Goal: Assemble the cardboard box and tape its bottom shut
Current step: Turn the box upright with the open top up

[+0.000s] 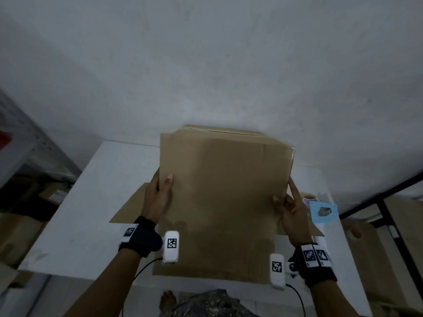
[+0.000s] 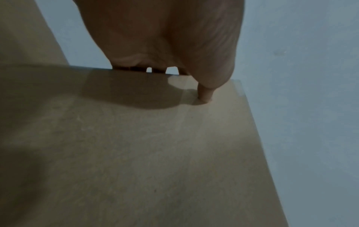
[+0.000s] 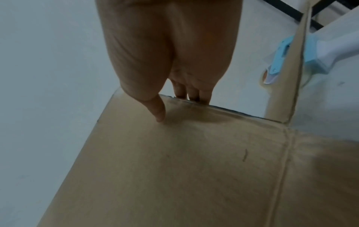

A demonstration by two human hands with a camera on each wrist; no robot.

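At the centre of the head view, the cardboard box [image 1: 225, 179] stands on the table [image 1: 91, 213], the left hand [image 1: 159, 197] and right hand [image 1: 289, 207] each pinching a side edge, probably squaring it; a tape dispenser [image 1: 321, 212] waits lower right.

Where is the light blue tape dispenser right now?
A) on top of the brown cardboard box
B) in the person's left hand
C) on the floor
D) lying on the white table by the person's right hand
D: the light blue tape dispenser lies on the white table beside the right hand, which grips the brown cardboard box, as does the left hand.
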